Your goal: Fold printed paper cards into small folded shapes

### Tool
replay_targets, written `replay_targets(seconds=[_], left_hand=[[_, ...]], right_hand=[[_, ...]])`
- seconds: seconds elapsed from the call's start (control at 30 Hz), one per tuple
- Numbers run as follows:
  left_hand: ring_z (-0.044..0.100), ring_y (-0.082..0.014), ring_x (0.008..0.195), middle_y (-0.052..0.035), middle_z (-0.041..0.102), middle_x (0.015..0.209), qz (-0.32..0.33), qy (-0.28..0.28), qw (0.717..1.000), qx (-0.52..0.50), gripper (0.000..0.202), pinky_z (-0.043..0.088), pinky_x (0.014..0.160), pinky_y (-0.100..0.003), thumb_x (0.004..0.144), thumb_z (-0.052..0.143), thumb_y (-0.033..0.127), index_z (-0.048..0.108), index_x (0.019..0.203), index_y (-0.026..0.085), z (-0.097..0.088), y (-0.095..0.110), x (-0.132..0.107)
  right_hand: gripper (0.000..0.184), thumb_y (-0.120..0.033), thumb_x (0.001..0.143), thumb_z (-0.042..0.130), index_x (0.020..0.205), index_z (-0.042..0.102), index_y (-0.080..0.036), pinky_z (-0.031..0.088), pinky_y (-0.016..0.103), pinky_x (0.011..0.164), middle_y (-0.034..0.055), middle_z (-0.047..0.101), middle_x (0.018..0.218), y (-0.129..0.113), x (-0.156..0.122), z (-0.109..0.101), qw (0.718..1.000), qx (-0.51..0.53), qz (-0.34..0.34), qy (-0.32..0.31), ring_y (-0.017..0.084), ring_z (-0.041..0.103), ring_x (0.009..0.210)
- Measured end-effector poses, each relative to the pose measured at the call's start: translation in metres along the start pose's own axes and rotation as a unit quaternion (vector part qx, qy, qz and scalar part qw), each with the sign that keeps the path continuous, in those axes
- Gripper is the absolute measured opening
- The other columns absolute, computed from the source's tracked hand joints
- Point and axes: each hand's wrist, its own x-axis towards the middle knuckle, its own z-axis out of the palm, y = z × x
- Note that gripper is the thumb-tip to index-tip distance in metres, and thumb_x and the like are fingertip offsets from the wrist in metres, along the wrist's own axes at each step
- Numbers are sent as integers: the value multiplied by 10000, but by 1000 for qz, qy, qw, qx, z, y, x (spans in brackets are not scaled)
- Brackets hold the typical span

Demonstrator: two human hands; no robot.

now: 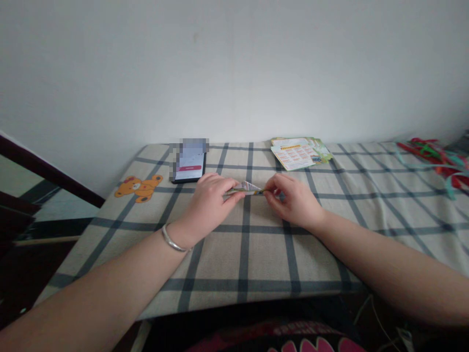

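Observation:
A small folded piece of printed paper (250, 188) lies between both my hands, just above the checked tablecloth (252, 254). My left hand (210, 203), with a silver bangle on its wrist, pinches the paper's left end with curled fingers. My right hand (293, 199) pinches the right end between thumb and fingertips. The paper is narrow and pointed, with a white printed flap showing on top.
A black phone (188, 166) with a lit screen lies at the back left, next to a printed bear (139, 187) on the cloth. A stack of printed leaflets (298, 151) sits at the back centre. Red and green ribbons (439, 156) lie far right. The wall rises directly behind.

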Motion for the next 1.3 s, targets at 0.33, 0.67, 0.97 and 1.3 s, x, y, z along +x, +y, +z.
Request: replay_targets(seconds=[0.33,0.67,0.97,1.3], left_hand=[[548,-177,725,-13,610,724,7,-3,1000,-1,158,417,711,-311,881,597,262,582,756,166,-2,-1,0],[595,-174,776,-11,682,767,86,0,995,-43,103,437,751,-312,861,646,271,657,814,180,-3,3,-1],[615,-170,760,1,699,767,80,1,996,-41,124,435,730,-313,884,619,256,659,793,181,-4,5,-1],[627,-173,781,17,712,810,93,-15,995,-19,106,440,760,-327,897,587,225,658,823,194,-5,5,-2]], right_hand=[[48,-230,865,540,866,567,-189,402,253,587,16,649,773,0,-2,0,999,-19,46,2,143,592,674],[19,-180,856,578,858,595,-187,419,240,620,4,654,765,-4,-2,0,999,-16,-30,-15,124,582,690],[14,-197,839,611,839,617,-184,442,239,618,4,665,759,-3,-2,0,999,25,-32,-14,120,594,685],[228,-355,921,531,805,627,-183,497,261,692,36,704,806,5,2,2,938,318,104,-90,139,649,757]])
